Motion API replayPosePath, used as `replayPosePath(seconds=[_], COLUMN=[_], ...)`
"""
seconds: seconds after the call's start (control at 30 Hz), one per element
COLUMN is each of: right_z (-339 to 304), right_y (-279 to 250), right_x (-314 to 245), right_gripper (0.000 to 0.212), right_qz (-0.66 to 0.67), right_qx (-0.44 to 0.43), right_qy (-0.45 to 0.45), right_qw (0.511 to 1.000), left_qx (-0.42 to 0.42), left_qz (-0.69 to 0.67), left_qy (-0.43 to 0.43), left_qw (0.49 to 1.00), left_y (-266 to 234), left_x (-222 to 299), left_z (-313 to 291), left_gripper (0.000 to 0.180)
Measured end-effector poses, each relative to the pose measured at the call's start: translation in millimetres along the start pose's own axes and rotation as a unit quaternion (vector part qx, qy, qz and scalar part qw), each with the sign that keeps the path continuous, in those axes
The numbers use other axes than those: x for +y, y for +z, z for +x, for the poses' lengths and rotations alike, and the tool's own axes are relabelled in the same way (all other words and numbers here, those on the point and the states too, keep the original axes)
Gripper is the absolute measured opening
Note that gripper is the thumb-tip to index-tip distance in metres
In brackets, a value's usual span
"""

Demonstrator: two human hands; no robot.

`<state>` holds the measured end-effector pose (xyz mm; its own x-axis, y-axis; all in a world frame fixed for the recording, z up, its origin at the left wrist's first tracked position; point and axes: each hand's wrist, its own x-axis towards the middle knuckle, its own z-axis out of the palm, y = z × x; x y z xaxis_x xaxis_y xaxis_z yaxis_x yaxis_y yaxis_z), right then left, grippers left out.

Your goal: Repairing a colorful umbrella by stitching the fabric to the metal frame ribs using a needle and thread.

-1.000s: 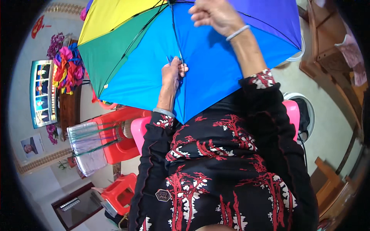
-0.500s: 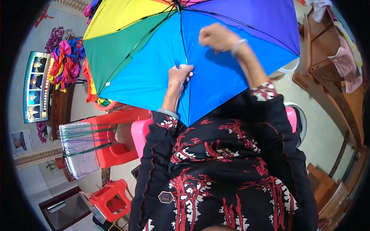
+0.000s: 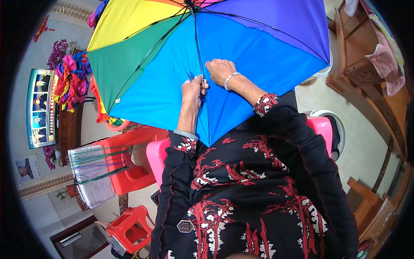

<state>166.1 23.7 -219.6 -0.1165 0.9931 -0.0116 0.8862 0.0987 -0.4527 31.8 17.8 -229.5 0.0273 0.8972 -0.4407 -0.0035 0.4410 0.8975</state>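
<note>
An open umbrella (image 3: pixel 258 54) lies with its inside and ribs facing up, spread in front of the person above the lap, its panels blue, green, yellow and purple. The left hand (image 3: pixel 193 91) has its grip closed on the umbrella at a rib of the blue part. The right hand (image 3: pixel 222 72) hangs just beside it over the blue cloth, fingers curled; whether its grip pinches anything is too small to tell.

To the right of the pink chair (image 3: pixel 321 127) stands a white bucket (image 3: pixel 343 138) with a dark thing (image 3: pixel 335 129) inside. At the far left, a brown pot (image 3: pixel 74 196) holds a green plant (image 3: pixel 61 194). Nearby, a pale pack (image 3: pixel 88 166) rests against a red stool (image 3: pixel 146 175), with coloured strands (image 3: pixel 111 176) across both.
</note>
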Motion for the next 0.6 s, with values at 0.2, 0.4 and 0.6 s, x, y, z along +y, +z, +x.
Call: replayPosePath(seconds=[0.2,0.4,0.6], right_z=[-3,-3,-1], right_y=[-1,-4,6], right_x=[2,-3,0], right_gripper=[0.013,0.018,0.011], right_qz=[-0.006,-0.010,0.051], right_qx=[-0.028,-0.073,-0.002], right_qy=[-0.033,-0.016,-0.051], right_qw=[0.999,0.997,0.997], left_qx=[0.000,-0.008,-0.039], left_qz=[-0.005,-0.024,-0.052], left_qy=[0.004,0.005,-0.001], left_qw=[1.000,1.000,0.998], left_y=[0,-1,-2], left_x=[0,0,-1], left_z=[-1,0,4], left_gripper=[0.016,0.015,0.017])
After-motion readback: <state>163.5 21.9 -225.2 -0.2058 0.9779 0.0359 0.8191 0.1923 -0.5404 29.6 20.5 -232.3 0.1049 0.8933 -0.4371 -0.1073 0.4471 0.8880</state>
